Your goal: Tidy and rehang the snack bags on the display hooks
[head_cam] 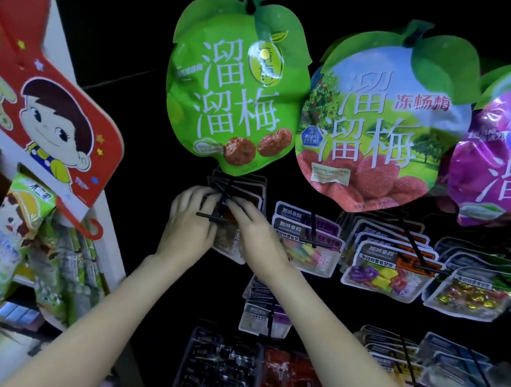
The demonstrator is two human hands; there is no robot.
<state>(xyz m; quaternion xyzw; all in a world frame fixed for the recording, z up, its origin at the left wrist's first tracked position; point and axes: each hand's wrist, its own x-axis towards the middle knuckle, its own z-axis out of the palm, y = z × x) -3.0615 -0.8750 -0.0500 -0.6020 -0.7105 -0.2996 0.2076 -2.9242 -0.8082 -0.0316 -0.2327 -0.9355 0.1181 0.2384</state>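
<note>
A stack of small snack bags [238, 188] with dark headers hangs on a black display hook [221, 204] under a big green plum bag [232, 89]. My left hand [188, 227] grips the left side of the front bag [230, 244], fingers curled around its top edge. My right hand [254, 234] holds the same bag from the right, fingertips at the hook by the bag's hang hole. The bag's clear lower part shows brown snacks between my hands.
More small bags [306, 240] hang on neighbouring hooks to the right, with lower rows beneath. Large plum bags [380, 121] hang above them. A red cartoon card [48, 125] and green packets [17, 230] stand on the white rack at left.
</note>
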